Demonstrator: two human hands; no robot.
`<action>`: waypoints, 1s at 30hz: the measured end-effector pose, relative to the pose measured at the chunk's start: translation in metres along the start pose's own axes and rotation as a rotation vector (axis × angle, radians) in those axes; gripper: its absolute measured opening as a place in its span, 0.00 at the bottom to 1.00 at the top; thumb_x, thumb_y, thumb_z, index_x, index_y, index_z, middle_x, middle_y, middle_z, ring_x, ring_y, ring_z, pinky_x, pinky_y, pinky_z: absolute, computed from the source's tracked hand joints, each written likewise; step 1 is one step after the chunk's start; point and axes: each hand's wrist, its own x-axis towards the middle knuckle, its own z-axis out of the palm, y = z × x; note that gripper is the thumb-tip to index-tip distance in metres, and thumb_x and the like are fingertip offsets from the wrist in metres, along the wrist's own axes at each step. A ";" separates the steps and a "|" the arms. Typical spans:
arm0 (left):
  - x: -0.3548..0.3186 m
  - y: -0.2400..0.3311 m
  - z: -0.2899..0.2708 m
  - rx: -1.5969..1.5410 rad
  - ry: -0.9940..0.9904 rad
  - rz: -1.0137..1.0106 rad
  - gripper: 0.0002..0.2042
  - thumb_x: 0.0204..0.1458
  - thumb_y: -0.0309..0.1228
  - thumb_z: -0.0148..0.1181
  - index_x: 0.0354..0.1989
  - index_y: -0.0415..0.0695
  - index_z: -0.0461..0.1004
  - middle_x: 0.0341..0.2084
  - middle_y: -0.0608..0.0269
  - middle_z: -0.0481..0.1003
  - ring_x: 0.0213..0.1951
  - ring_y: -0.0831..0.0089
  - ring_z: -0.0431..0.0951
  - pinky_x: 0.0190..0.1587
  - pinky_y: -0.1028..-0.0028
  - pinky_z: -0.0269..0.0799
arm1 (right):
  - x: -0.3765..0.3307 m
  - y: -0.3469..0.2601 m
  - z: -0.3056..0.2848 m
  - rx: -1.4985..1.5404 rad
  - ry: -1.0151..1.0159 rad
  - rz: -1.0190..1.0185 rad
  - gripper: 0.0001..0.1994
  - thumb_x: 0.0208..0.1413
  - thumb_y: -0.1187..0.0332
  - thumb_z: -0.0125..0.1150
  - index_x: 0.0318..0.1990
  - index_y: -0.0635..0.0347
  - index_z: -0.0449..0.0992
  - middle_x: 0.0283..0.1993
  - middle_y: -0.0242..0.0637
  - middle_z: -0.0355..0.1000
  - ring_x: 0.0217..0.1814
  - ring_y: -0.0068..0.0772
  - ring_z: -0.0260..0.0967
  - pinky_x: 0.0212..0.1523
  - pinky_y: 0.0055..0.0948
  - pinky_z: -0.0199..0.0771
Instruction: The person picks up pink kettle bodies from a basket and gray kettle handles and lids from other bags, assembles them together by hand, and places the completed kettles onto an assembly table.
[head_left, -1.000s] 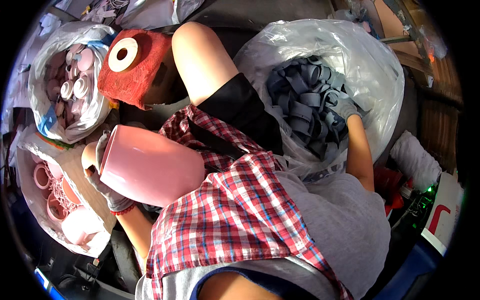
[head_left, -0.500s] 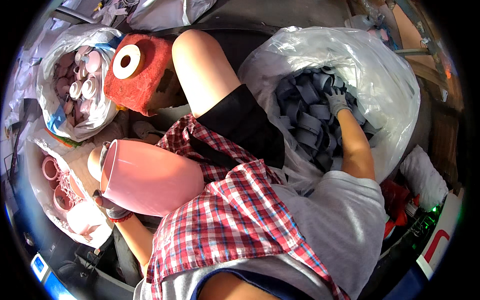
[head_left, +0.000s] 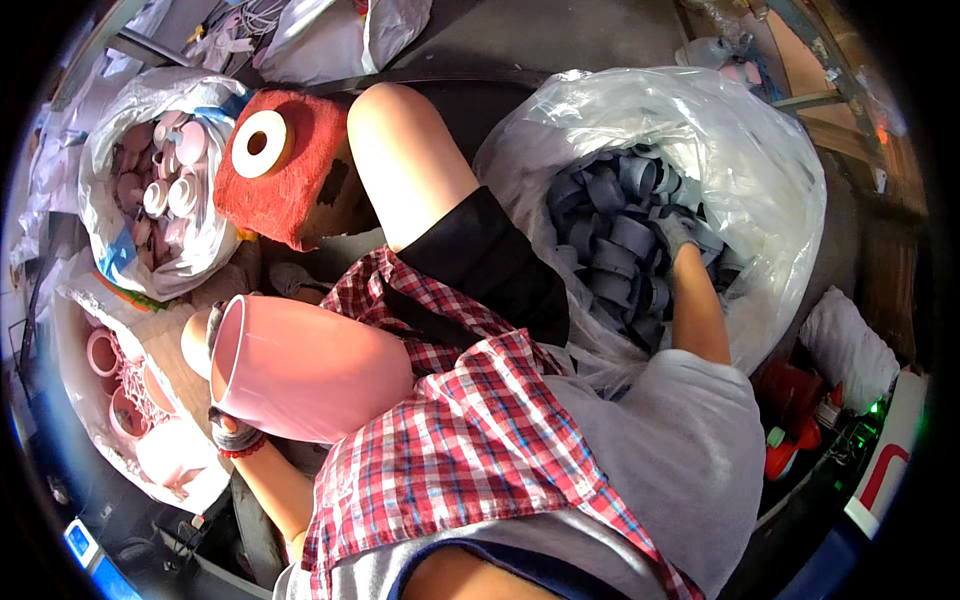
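Observation:
A large glossy pink tapered pot (head_left: 315,365) lies on its side across my lap, its open rim facing left. My left hand (head_left: 236,434), in a grey glove, is closed around the pot by its rim, with the thumb below and fingers at the far side. At the right, my gloved right hand (head_left: 677,232) reaches down into a clear plastic bag (head_left: 770,200) full of dark grey curved plastic pieces (head_left: 610,262). Its fingers are down among the pieces and mostly hidden, so I cannot make out whether they grip one.
A red cloth-covered block (head_left: 290,200) bears a cream ring-shaped roll (head_left: 262,143) beyond my left knee. To its left, a white sack (head_left: 95,215) holds pink round parts. Nearer, another sack (head_left: 185,490) contains pink pots. A red bottle (head_left: 785,455) lies at the right.
My right hand, earlier spread over the grey pieces, has turned and sunk its fingers among them. The left hand still holds the pink pot. The whole view has shifted slightly.

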 end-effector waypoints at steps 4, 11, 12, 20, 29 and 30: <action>0.017 -0.032 -0.043 -0.113 -0.109 -0.060 0.49 0.42 0.60 0.61 0.63 0.35 0.50 0.55 0.55 0.64 0.53 0.65 0.68 0.52 0.66 0.66 | -0.070 0.032 0.009 0.034 0.051 -0.085 0.34 0.43 0.51 0.62 0.59 0.53 0.64 0.59 0.51 0.61 0.58 0.52 0.61 0.58 0.36 0.61; 0.027 -0.060 -0.030 -0.139 0.067 -0.043 0.48 0.39 0.62 0.61 0.62 0.40 0.54 0.53 0.59 0.66 0.52 0.63 0.68 0.51 0.63 0.67 | -0.203 -0.064 -0.063 0.063 0.314 -0.108 0.29 0.41 0.61 0.64 0.54 0.53 0.67 0.49 0.53 0.69 0.53 0.52 0.66 0.52 0.36 0.66; 0.025 -0.061 -0.027 -0.138 0.082 -0.032 0.47 0.40 0.62 0.61 0.62 0.40 0.54 0.53 0.59 0.66 0.52 0.63 0.68 0.51 0.63 0.67 | -0.203 -0.069 -0.071 0.085 0.313 -0.144 0.29 0.40 0.63 0.64 0.54 0.56 0.65 0.48 0.51 0.69 0.51 0.51 0.67 0.51 0.38 0.67; 0.042 -0.023 0.061 -0.113 0.188 -0.017 0.54 0.33 0.59 0.67 0.64 0.36 0.48 0.60 0.54 0.56 0.60 0.64 0.58 0.60 0.64 0.55 | -0.250 -0.180 -0.159 0.978 0.481 -0.328 0.12 0.56 0.68 0.53 0.46 0.65 0.70 0.34 0.31 0.71 0.34 0.21 0.67 0.38 0.20 0.68; 0.068 0.035 0.123 0.032 -0.072 0.192 0.65 0.19 0.55 0.77 0.65 0.35 0.43 0.63 0.52 0.52 0.64 0.63 0.54 0.63 0.64 0.50 | -0.297 -0.375 -0.203 1.226 0.004 -1.145 0.22 0.61 0.66 0.47 0.62 0.61 0.59 0.63 0.36 0.59 0.54 0.28 0.64 0.54 0.27 0.64; 0.065 0.031 0.123 0.049 -0.054 0.208 0.65 0.19 0.55 0.77 0.65 0.34 0.42 0.63 0.51 0.52 0.64 0.63 0.54 0.64 0.64 0.50 | -0.310 -0.399 -0.198 1.291 -0.104 -1.188 0.22 0.61 0.66 0.47 0.62 0.62 0.59 0.63 0.37 0.59 0.57 0.29 0.62 0.56 0.28 0.63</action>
